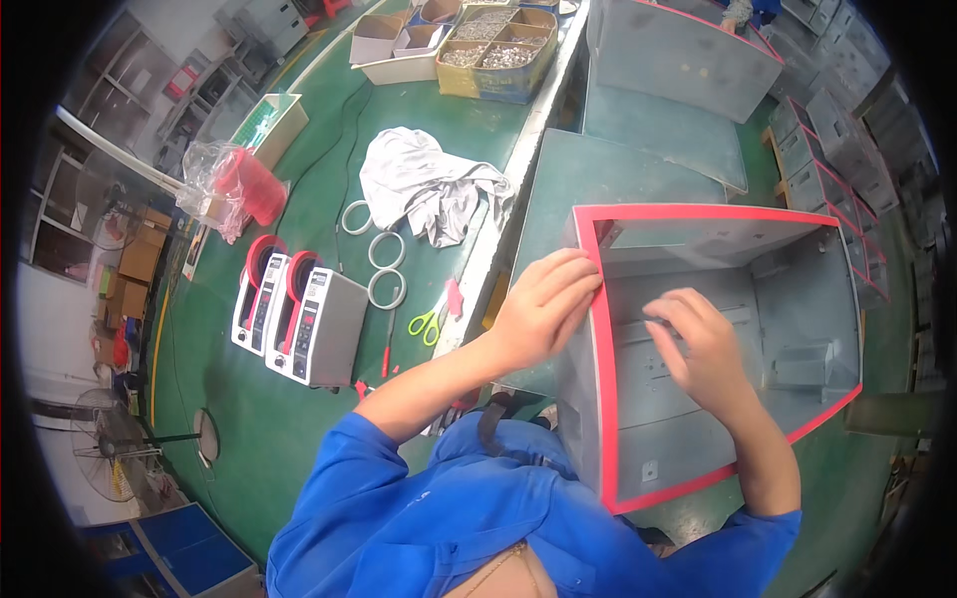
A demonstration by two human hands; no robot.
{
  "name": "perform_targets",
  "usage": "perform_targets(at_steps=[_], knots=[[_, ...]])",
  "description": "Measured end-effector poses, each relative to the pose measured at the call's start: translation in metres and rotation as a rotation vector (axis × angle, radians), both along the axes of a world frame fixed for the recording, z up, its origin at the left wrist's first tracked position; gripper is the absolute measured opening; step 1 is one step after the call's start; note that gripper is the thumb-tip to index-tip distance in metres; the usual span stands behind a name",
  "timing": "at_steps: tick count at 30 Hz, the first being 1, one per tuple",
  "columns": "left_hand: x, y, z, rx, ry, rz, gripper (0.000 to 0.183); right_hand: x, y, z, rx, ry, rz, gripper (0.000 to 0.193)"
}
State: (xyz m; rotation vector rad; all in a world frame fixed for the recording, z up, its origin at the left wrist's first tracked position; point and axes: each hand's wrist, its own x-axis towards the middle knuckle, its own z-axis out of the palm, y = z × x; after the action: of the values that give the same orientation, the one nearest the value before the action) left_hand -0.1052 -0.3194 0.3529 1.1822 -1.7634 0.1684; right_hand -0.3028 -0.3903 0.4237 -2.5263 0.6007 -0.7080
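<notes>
Green-topped, the counter (399,112) runs along the person's left, with two white dispensers (337,334), pale rings (402,291) and yellow-green scissors (426,327) on the side nearest the person, probably for easy reach. Directly before the person, to the right of the counter, the box (648,409) stands tilted with its open side turned up, which seems to leave its red strip (605,399) in easy view. The left hand (546,304) rests on the near left corner of that rim, fingers bent together over the edge, perhaps to steady the box or press the strip flat. The right hand (706,349) hovers over the opening, fingers curled and thumb loosely apart; whether anything thin lies between them, I cannot tell. Grey, smooth and seemingly sheet metal, the box has straight walls; the strip looks flat and matt. A crumpled white cloth (424,179) lies in soft folds, while small shiny pieces (506,57) fill a divided bin (483,85) beyond.
</notes>
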Motion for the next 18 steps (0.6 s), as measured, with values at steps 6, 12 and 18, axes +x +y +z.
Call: perform_targets(at_steps=[6, 12, 18], knots=[[-0.019, 0.019, 0.002, -0.013, 0.050, 0.009, 0.024, 0.032, -0.011, 0.000, 0.069, -0.053, 0.024, 0.013], [-0.014, 0.021, 0.001, 0.094, 0.314, 0.116, 0.020, 0.055, -0.025, -0.009, 1.011, 0.017, -0.178, 0.021], [-0.003, 0.001, -0.008, 0.466, 1.141, -0.143, 0.023, 0.063, -0.027, -0.015, 1.261, -0.034, -0.097, 0.019]])
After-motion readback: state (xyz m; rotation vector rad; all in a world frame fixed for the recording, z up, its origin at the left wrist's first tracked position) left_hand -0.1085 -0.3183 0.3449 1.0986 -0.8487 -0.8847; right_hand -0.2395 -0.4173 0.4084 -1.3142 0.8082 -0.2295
